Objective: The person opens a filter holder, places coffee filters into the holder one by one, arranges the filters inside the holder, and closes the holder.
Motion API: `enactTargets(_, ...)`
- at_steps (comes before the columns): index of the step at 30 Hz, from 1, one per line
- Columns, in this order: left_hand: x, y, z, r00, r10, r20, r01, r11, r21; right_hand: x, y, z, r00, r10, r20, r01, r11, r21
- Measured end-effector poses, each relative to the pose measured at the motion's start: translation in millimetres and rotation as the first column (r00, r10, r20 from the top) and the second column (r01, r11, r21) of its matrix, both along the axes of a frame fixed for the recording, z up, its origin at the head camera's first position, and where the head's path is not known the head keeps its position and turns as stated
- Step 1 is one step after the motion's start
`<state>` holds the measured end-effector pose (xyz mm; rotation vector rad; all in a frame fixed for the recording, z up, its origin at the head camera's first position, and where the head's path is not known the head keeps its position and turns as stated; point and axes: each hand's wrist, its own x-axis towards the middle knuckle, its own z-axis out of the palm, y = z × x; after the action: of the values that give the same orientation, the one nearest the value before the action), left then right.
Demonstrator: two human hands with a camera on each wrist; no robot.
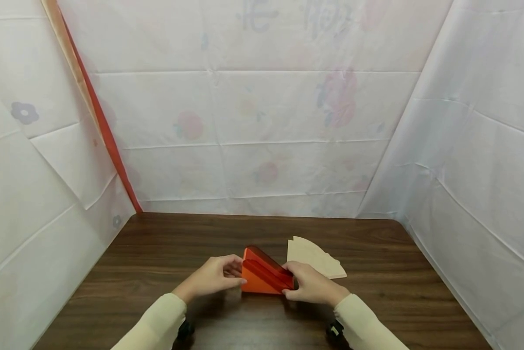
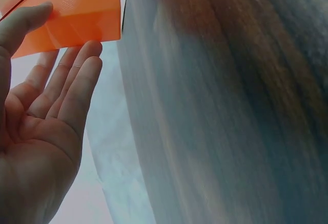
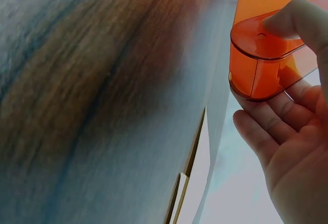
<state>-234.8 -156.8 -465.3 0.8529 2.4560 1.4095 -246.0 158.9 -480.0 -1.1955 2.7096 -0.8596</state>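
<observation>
An orange see-through plastic filter holder [image 1: 262,277], wedge-shaped with a slot along its sloping top, stands on the table between both hands. At its tall left end, my left hand [image 1: 214,279] holds it with the thumb on the front face and the fingertips at the end and behind. My right hand [image 1: 307,284] pinches the low, rounded right end, thumb in front and fingers behind, as the right wrist view shows at the holder's rounded end [image 3: 256,75]. Behind the right hand lie fan-shaped paper coffee filters [image 1: 314,257], partly hidden by that hand.
The dark wood-grain table [image 1: 192,233] has white printed sheeting [image 1: 253,170] hanging behind it and along both sides. A red strip [image 1: 109,141] runs down the back left corner. Small black objects [image 1: 334,330] show by the wrists.
</observation>
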Motion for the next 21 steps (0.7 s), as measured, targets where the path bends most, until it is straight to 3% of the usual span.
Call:
enactTargets(14,3.2,3.3,-8.3,1.0,-0.018,0.01,0.018,1.0,0.013,6.5,4.7,-5.1,1.0,0.006,0.023,-0.006,1.0,0.006)
enactTargets(21,3.9,4.1,-9.9,0.999,-0.037,-0.009,0.037,0.999,-0.023,8.3,6.1,-7.4,1.0,0.011,0.013,-0.012,1.0,0.018)
